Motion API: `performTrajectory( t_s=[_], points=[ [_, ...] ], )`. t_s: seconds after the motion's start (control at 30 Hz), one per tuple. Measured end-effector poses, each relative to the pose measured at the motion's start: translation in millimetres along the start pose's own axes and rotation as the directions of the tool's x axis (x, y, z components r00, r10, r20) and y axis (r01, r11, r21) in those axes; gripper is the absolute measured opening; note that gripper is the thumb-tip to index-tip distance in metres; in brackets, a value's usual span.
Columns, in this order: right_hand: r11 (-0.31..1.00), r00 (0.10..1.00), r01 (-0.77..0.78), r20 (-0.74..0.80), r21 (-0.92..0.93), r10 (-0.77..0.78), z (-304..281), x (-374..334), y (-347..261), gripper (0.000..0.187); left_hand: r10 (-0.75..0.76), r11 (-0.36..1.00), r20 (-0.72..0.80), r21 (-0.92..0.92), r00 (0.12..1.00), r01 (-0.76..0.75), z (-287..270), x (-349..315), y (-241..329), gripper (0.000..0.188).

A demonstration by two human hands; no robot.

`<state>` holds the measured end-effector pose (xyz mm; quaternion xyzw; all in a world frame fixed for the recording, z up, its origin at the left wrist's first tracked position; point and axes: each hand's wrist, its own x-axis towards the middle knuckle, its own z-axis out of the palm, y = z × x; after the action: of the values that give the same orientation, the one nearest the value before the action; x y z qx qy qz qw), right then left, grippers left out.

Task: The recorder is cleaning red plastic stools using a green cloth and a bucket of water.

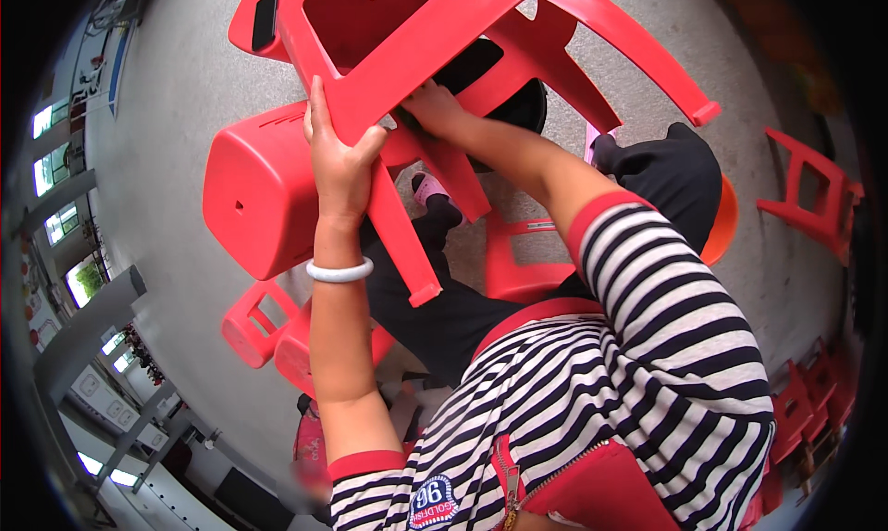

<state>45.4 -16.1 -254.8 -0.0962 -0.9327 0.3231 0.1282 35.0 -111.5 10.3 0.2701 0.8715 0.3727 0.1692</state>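
A big red plastic stool (pixel 453 31) lies tipped over in front of me, its legs spread toward me and to the right. My left hand (pixel 340 161) grips it where a leg joins the frame, thumb on one side and fingers along the other. Behind the stool's frame, my right hand (pixel 433 108) reaches into the underside with its fingers curled. Their tips are hidden, and what they hold cannot be made out. Touching the near side of this stool is another red stool (pixel 250 193), turned on its side with the seat facing left.
A black phone (pixel 265 20) rests on a red surface at the upper left. Behind the legs shows a round black object (pixel 523 115). Small red stools (pixel 254 326) stand lower left, another red stool (pixel 814 193) at the right. An orange rounded object (pixel 721 221) is beside my knee.
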Motion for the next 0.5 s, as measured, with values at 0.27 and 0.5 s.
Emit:
performTrajectory(
  t_s=[0.27,0.5],
  points=[
    [0.921,0.912,-0.124,-0.322,0.369,0.252,39,43,52,0.043,0.014,0.995,0.076,-0.099,0.997,-0.007,30,13,17,0.094],
    [0.712,0.829,-0.442,-0.054,0.546,0.557,-17,-74,-37,0.051,0.035,0.988,0.061,-0.153,0.998,-0.025,26,15,16,0.092]
  ],
)
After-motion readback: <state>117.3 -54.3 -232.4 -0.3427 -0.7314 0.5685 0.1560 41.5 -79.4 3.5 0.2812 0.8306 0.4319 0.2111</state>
